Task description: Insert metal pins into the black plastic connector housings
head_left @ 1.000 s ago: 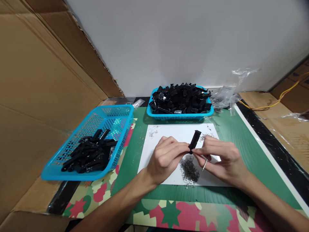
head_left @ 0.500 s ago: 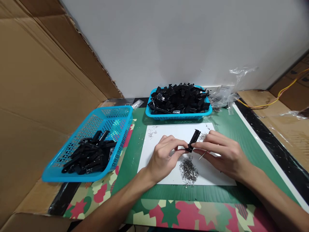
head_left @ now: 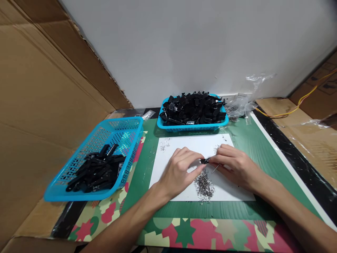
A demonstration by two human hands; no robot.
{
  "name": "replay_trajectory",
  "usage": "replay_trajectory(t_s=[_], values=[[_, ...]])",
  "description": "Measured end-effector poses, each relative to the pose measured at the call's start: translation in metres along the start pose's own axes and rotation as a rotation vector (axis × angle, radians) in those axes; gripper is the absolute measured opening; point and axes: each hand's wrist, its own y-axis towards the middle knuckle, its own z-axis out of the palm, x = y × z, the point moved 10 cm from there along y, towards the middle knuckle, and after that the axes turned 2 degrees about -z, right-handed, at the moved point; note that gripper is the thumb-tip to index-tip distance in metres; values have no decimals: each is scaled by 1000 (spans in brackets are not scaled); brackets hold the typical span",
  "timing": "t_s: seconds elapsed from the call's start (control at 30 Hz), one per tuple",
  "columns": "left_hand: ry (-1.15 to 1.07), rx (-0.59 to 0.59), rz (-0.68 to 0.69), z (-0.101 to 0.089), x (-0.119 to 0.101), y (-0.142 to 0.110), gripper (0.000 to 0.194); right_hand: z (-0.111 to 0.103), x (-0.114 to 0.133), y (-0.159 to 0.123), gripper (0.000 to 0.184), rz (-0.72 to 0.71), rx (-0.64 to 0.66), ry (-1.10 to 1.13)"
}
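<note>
A small black plastic part (head_left: 204,161) is pinched between the fingertips of my left hand (head_left: 181,168), seen nearly end-on. From the other side, my right hand (head_left: 234,163) touches the same part with its fingertips. A thin metal rod (head_left: 216,168), perhaps a tool, sticks out below my right fingers, its other end hidden in that hand. Just below both hands, a pile of tiny bent metal pieces (head_left: 204,187) lies on a white sheet (head_left: 173,191).
Black parts fill a blue basket (head_left: 193,128) behind the sheet. Another blue basket (head_left: 94,133) at left holds more of them. Small metal bits (head_left: 165,144) lie on the sheet's far left. Clear plastic bags (head_left: 239,105) sit at back right; cardboard (head_left: 39,77) stands at left.
The black part has been tipped from standing upward and long in view to nearly end-on. Both hands stay close together around it, and the rod is still in the right hand.
</note>
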Motion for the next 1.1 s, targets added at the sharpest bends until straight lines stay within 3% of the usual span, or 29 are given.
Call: replay_trajectory(t_s=[0.1, 0.2, 0.5, 0.67, 0.77, 0.9, 1.1], values=[[5, -1, -8, 2, 2, -1, 13, -1, -2, 1, 17, 72, 58, 104], [-1, -2, -14, 3, 3, -1, 12, -3, -4, 2, 27, 119, 94, 135], [48, -1, 44, 6, -5, -2, 15, -18, -10, -2, 28, 49, -102, -33], [77, -17, 97, 5, -10, -2, 11, -25, -22, -5, 10, 331, -312, 247], [54, -7, 106, 6, -11, -2, 8, -11, -27, -6, 8, 490, -318, 411], [36, -12, 98, 7, -9, -2, 7, -1, -28, -6, 11, 547, -296, 468], [30, -11, 101, 8, -9, -3, 7, -4, -24, -5, 14, 513, -295, 410]])
